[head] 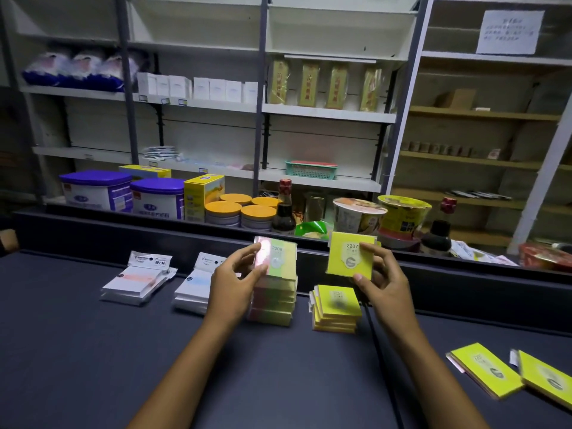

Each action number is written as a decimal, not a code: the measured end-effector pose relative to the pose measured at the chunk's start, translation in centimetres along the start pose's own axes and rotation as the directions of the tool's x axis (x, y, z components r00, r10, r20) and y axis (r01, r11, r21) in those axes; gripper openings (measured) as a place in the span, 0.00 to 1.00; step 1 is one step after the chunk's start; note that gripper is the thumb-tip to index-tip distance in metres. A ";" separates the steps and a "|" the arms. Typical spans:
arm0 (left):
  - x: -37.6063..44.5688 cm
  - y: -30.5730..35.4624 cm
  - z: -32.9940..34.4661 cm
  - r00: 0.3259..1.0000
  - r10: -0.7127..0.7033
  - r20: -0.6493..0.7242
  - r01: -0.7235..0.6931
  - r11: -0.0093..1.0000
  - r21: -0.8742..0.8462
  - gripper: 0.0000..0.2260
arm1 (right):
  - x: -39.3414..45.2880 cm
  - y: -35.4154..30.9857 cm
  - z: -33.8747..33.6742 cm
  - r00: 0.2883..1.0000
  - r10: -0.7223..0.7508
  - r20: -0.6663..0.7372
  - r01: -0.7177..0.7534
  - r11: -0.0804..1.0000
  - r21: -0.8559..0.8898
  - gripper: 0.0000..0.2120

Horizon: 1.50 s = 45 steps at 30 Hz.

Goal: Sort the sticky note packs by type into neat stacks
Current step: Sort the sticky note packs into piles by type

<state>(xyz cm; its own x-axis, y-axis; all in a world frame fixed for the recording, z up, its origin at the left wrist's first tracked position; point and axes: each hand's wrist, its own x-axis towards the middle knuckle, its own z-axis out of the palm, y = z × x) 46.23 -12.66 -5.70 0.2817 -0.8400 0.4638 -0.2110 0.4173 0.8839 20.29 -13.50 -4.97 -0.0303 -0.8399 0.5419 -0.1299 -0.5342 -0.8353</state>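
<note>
White packs with a pink stripe [134, 281] lie stacked at the far left of the dark table [77, 351], and just right of them sits a second white stack, blue-striped [193, 287], partly hidden by the left wrist. The left hand [240, 278] holds the top multicolour pack [277, 258], marked 2209, with fingers curled along its left edge; that pack sits tilted atop the multicolour stack [272, 300]. Near that, to the right, stands a lower stack of yellow packs [337, 308], somewhat askew. Above it the right hand [382, 274] pinches a yellow pack [351, 255], marked 2207, lifted clear of the stack, thumb on its lower front edge and fingers at its right side. Well apart, at the table's right edge, two long yellow-green packs [486, 370] and [544, 376] lie flat side by side. Beyond the table's back wall [123, 230], tins, cups and bottles crowd below the shelves [328, 114].
</note>
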 end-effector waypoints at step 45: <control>0.4 0.8 5.3 0.914 0.277 0.297 -0.400 0.483 0.779 0.15 | 1.3 1.7 -2.8 0.937 0.222 0.268 -0.160 0.959 -0.234 0.16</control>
<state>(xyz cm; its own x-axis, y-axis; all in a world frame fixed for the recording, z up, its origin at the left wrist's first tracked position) 41.17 -14.50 -5.11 -0.0794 -0.7552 0.6507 -0.9439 0.2669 0.1946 17.24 -15.18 -5.40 0.2087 -0.9317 0.2974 -0.3518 -0.3553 -0.8661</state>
